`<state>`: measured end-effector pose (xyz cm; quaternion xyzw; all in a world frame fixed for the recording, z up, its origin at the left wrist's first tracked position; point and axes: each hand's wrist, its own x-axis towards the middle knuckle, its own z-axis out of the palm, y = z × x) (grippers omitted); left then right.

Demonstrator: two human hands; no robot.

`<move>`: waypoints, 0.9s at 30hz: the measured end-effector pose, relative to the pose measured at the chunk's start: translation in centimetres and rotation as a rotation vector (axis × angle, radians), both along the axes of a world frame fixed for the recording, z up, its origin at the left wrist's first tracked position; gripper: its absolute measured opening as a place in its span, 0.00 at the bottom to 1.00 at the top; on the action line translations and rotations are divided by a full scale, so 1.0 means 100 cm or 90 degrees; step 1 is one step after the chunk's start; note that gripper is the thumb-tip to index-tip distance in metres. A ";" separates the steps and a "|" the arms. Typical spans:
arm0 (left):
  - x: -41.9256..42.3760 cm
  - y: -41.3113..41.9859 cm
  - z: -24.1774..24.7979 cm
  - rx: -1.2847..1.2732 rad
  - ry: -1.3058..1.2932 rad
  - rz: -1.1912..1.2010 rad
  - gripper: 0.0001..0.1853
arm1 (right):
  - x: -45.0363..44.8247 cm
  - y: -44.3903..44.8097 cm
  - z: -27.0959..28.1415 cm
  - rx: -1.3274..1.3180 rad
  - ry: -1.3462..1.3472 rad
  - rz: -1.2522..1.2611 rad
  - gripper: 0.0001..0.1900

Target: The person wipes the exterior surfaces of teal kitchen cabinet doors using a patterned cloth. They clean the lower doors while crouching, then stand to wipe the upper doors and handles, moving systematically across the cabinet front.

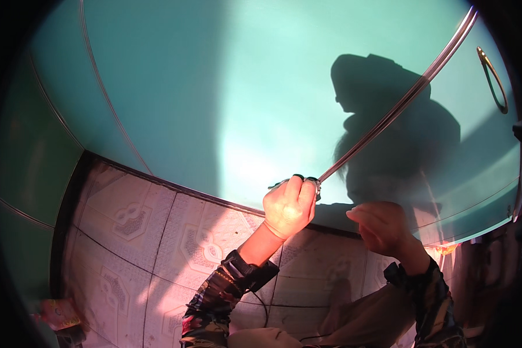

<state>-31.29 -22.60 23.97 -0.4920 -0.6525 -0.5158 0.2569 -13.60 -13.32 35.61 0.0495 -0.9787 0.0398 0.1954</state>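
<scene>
My left hand (288,211) is closed around a crumpled dark cloth-like thing (318,188), pressed against a turquoise cabinet panel (261,108). Only the edges of that thing show past my fingers. It sits at the lower end of a shiny metal trim strip (389,116), which runs up and to the right across the panel. Lower right, my right hand (383,228) is in front of the panel with its fingers curled. Its palm side is hidden, so whether anything is in it cannot be seen.
An oval brass-coloured handle (492,80) is fixed at the upper right. Patterned tiles (156,243) cover the floor below a dark base edge (191,191). A red and yellow box (60,314) stands at lower left. A dark cable (265,306) hangs near my left wrist.
</scene>
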 end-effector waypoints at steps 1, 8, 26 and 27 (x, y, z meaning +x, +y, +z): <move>-0.004 -0.004 -0.003 0.013 0.022 0.018 0.07 | -0.001 0.001 -0.001 -0.006 0.003 0.001 0.17; -0.014 0.015 -0.018 0.104 0.142 0.100 0.08 | -0.003 0.002 0.003 0.001 -0.012 0.016 0.16; -0.048 -0.035 -0.172 -0.018 -0.591 0.284 0.15 | 0.002 -0.001 0.010 0.034 -0.030 0.005 0.16; -0.039 -0.031 -0.168 -0.083 -0.660 0.247 0.14 | 0.002 -0.001 0.010 0.037 -0.029 0.002 0.16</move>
